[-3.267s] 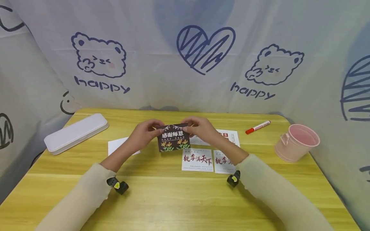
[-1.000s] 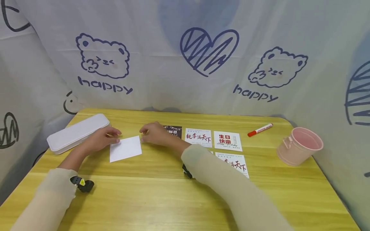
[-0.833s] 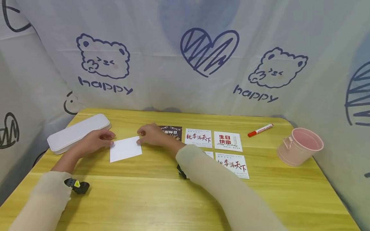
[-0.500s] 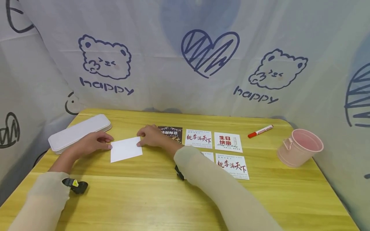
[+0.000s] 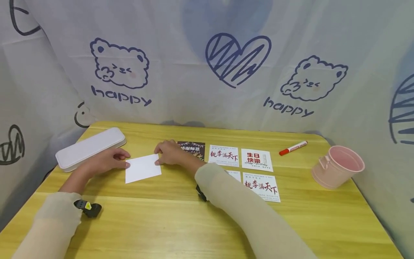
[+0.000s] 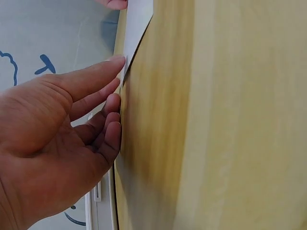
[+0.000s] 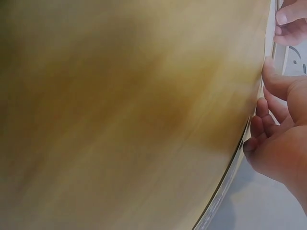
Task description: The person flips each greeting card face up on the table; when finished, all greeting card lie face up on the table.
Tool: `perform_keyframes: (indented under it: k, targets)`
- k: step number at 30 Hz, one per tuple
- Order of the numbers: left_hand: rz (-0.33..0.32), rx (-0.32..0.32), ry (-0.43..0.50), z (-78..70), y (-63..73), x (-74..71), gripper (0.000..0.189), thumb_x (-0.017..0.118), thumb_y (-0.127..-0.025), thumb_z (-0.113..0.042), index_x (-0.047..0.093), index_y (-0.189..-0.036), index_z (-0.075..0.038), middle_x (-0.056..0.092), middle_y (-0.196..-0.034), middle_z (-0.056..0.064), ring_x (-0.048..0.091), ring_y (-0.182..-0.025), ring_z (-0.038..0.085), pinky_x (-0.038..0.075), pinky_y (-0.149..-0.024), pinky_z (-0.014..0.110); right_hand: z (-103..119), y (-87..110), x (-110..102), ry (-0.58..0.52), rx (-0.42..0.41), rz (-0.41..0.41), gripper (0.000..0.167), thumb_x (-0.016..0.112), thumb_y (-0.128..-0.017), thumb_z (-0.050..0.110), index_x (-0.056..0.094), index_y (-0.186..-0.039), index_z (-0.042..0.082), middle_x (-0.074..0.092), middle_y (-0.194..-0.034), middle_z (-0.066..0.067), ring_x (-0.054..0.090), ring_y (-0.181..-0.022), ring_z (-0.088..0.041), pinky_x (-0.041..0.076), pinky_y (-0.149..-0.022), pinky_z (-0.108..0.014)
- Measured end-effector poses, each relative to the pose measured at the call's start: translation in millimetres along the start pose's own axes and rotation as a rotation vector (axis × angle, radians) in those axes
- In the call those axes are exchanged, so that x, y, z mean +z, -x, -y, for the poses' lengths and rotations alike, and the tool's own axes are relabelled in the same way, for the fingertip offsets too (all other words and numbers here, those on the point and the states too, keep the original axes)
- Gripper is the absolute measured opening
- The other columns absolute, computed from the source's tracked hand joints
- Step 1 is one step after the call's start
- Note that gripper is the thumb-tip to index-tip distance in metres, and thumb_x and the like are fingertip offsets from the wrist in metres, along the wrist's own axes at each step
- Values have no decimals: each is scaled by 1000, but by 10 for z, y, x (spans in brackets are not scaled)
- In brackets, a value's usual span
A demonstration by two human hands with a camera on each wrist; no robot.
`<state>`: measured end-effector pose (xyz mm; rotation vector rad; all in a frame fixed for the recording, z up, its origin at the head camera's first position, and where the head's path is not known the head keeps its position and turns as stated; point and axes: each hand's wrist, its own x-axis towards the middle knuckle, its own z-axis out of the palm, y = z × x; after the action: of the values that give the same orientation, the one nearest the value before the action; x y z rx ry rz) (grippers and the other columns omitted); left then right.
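A blank white card [image 5: 143,169] lies on the wooden table, left of centre. My left hand [image 5: 105,160] pinches its upper left corner; in the left wrist view the thumb of this left hand [image 6: 62,120] touches the card's corner [image 6: 136,28], the other fingers curled below. At the upper right corner my right hand [image 5: 173,153] pinches the card between thumb and fingers. The right wrist view has the right hand [image 7: 283,120] at the card's edge. Just beyond the right hand lies a black card with a floral print [image 5: 192,148], partly covered by it.
Several printed white cards lie right of centre, among them a birthday card [image 5: 257,160]; my right sleeve covers part of one. A white pencil case [image 5: 90,147] stands behind my left hand. A red marker [image 5: 293,148] and a pink bucket [image 5: 336,167] are at the right.
The black card, held up by both hands earlier, now lies in the back row. Both hands have moved left and come onto the white card's upper corners; lately they barely move.
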<state>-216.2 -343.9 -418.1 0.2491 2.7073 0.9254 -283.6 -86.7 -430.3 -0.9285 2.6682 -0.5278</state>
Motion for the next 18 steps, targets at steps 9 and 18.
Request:
perform_keyframes:
  k: [9, 18]
  targets:
    - [-6, 22, -12, -22, 13, 4, 34, 75, -92, -23, 66, -113, 2, 62, -103, 9, 51, -92, 19, 43, -82, 31, 24, -41, 39, 52, -4, 7, 45, 73, -92, 41, 65, -132, 21, 62, -127, 4, 48, -122, -19, 38, -109, -36]
    - [27, 32, -8, -23, -38, 0, 31, 74, -92, -18, 63, -111, 4, 61, -102, 10, 51, -91, 20, 44, -82, 32, 8, -8, -26, 56, 13, 33, 48, 73, -91, 44, 64, -133, 21, 60, -130, 2, 46, -131, -22, 37, -112, -36]
